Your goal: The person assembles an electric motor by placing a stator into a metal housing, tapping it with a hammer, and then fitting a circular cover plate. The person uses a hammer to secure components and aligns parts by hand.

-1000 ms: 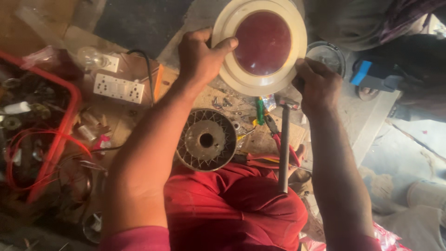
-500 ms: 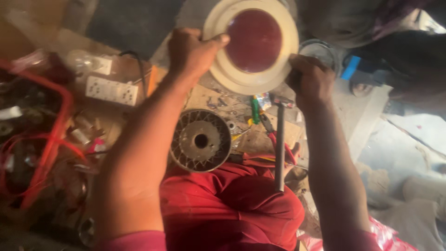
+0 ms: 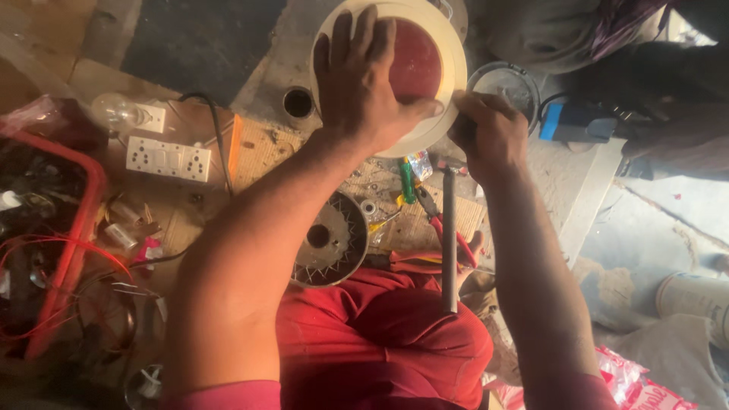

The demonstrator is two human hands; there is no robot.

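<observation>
Here the left hand (image 3: 364, 83) lies flat with spread fingers over a round cream-rimmed disc (image 3: 448, 99) with a dark red centre, covering most of its left half; the disc's top edge is cut off by the frame. The right hand (image 3: 490, 133) is closed in a fist just beside the disc's lower right rim, and a dark straight handle (image 3: 449, 243) runs down from under it toward the lap; whether the fist grips that handle or something else is hidden by the fingers, and the tool's head cannot be seen. The two hands are apart, one on each side of the disc's lower edge. Below them, on a worn wooden board (image 3: 262, 152), sits one round metal part with a toothed rim (image 3: 330, 239), partly covered by the left forearm. Near it lie one green-handled screwdriver (image 3: 408, 182) and one pair of red-handled pliers (image 3: 444, 228), with small bits around them too tiny to tell. To the left are one white socket strip (image 3: 168, 159), one clear light bulb (image 3: 118, 112) and one red crate (image 3: 72, 250) of tangled wire, its contents hard to make out. One blue and dark block (image 3: 566, 121) lies to the right, beside a round grey rimmed part (image 3: 507, 83) half hidden behind the fist. Red cloth (image 3: 380, 342) covers the lap.
</observation>
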